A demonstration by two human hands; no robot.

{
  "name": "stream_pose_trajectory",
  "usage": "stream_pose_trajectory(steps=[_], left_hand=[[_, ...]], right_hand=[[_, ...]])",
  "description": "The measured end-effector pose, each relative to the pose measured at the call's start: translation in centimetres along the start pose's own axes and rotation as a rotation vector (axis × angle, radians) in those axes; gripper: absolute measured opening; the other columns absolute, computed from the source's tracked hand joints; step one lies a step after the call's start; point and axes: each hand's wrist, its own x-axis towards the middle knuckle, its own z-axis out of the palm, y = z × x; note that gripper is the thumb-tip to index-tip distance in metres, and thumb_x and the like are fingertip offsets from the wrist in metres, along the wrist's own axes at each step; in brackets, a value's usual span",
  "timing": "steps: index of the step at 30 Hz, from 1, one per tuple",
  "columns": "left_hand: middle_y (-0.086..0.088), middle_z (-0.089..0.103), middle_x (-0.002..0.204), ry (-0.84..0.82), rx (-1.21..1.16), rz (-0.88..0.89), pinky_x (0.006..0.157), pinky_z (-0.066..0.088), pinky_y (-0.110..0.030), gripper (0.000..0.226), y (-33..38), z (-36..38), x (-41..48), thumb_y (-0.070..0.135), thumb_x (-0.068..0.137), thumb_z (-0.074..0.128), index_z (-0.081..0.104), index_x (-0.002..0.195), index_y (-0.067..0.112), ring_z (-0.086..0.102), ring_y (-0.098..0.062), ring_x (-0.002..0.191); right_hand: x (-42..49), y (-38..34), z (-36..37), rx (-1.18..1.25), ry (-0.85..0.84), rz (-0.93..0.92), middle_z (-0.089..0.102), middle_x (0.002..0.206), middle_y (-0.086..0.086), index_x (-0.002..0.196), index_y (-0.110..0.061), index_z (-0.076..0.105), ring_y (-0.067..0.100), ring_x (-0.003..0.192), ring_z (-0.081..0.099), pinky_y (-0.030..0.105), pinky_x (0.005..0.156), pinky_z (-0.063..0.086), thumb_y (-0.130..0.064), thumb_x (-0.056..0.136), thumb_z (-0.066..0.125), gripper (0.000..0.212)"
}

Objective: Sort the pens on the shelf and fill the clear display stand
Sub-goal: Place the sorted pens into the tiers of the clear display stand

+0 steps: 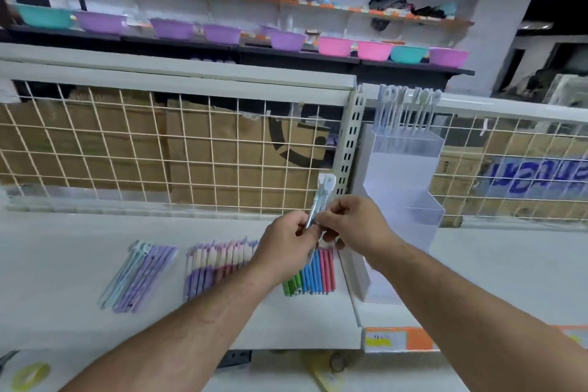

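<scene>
Both hands meet above the white shelf (63,264). My left hand (286,242) grips the lower part of a small bunch of pale blue pens (323,197) that stand upright with their white caps on top. My right hand (353,219) pinches the same bunch from the right. The clear display stand (404,188) rises just right of my hands, with several pale pens (404,111) in its top tier and lower tiers that look bare. On the shelf lie three groups: mint and lilac pens (136,274), lilac and pink pens (216,264), and green, blue and pink pens (313,274).
A white wire grid (159,149) with cardboard behind it backs the shelf. A perforated upright post (350,137) stands beside the stand. A higher shelf carries coloured plastic bowls (334,46). An orange price label (401,339) runs along the shelf's front edge.
</scene>
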Motion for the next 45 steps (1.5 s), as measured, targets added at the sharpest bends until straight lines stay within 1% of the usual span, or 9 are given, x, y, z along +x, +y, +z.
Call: stream_pose_trajectory(steps=[2,5,10,12,19,29,33,37,45], left_hand=[[-0.005,0.074,0.079,-0.024,-0.057,-0.011,0.062,0.057,-0.035,0.016,1.8,2.5,0.7,0.025,0.1,0.056,0.065,0.089,0.018,0.071,-0.025,0.074],[-0.01,0.075,0.079,-0.055,-0.211,-0.039,0.056,0.056,-0.031,0.017,4.7,6.3,1.8,0.017,0.101,0.053,0.065,0.091,0.01,0.073,-0.025,0.067],[-0.022,0.073,0.09,-0.029,-0.341,-0.047,0.051,0.051,-0.027,0.02,8.2,11.5,3.9,0.014,0.104,0.049,0.06,0.105,-0.003,0.073,-0.032,0.071],[-0.02,0.073,0.088,-0.002,-0.369,-0.038,0.051,0.051,-0.026,0.02,9.1,12.9,4.6,0.014,0.104,0.05,0.059,0.107,-0.003,0.073,-0.029,0.07],[-0.011,0.075,0.077,0.105,-0.381,-0.081,0.067,0.051,-0.038,0.019,10.5,15.3,7.1,0.014,0.105,0.043,0.051,0.107,-0.003,0.075,-0.03,0.073],[-0.002,0.078,0.085,0.134,-0.305,-0.085,0.078,0.054,-0.04,0.009,8.9,14.5,12.3,0.025,0.107,0.04,0.046,0.108,0.018,0.076,-0.023,0.076],[-0.003,0.077,0.086,0.122,-0.317,-0.104,0.074,0.056,-0.037,0.008,7.6,14.4,13.1,0.023,0.106,0.042,0.048,0.11,0.02,0.076,-0.022,0.076],[-0.002,0.077,0.087,0.132,-0.334,-0.104,0.08,0.058,-0.039,0.007,7.3,14.6,13.3,0.025,0.106,0.044,0.05,0.108,0.023,0.076,-0.019,0.075],[0.002,0.077,0.085,0.104,-0.318,-0.095,0.088,0.057,-0.045,0.009,7.0,14.4,13.6,0.028,0.105,0.044,0.05,0.105,0.021,0.076,-0.015,0.075]], right_hand=[[0.4,0.7,-2.9,0.016,0.0,-0.025,0.068,0.057,0.001,0.082,0.004,0.068,0.012,0.052,0.066,0.026,0.046,0.049,-0.011,0.087,0.074,0.017],[1.2,1.6,-7.4,0.01,-0.004,-0.067,0.067,0.056,0.002,0.08,0.007,0.066,0.013,0.051,0.064,0.026,0.045,0.048,-0.009,0.085,0.073,0.018],[3.2,2.5,-13.4,-0.029,-0.012,-0.146,0.069,0.064,0.01,0.077,0.001,0.067,0.016,0.054,0.064,0.027,0.046,0.049,-0.011,0.084,0.073,0.014],[3.9,2.7,-14.9,-0.046,-0.015,-0.169,0.07,0.068,0.012,0.076,-0.001,0.066,0.016,0.054,0.064,0.027,0.046,0.05,-0.011,0.084,0.071,0.013],[6.4,2.2,-18.8,-0.058,-0.012,-0.217,0.071,0.075,0.012,0.083,-0.002,0.065,0.01,0.055,0.067,0.033,0.05,0.05,-0.013,0.088,0.067,0.012],[11.5,-1.7,-20.9,-0.134,0.125,-0.296,0.073,0.081,0.012,0.083,-0.004,0.067,0.003,0.053,0.067,0.024,0.051,0.053,-0.013,0.092,0.067,0.012],[14.0,-4.1,-20.5,-0.124,0.224,-0.328,0.073,0.08,0.011,0.086,-0.006,0.067,0.004,0.054,0.068,0.033,0.058,0.059,-0.015,0.094,0.066,0.012],[15.9,-5.9,-19.5,-0.128,0.305,-0.355,0.073,0.08,0.009,0.084,-0.01,0.068,0.029,0.081,0.073,0.053,0.075,0.06,-0.02,0.093,0.067,0.013],[17.0,-5.5,-17.6,-0.201,0.349,-0.368,0.07,0.078,0.002,0.081,-0.019,0.065,0.025,0.078,0.072,0.049,0.073,0.062,-0.03,0.095,0.067,0.017]])
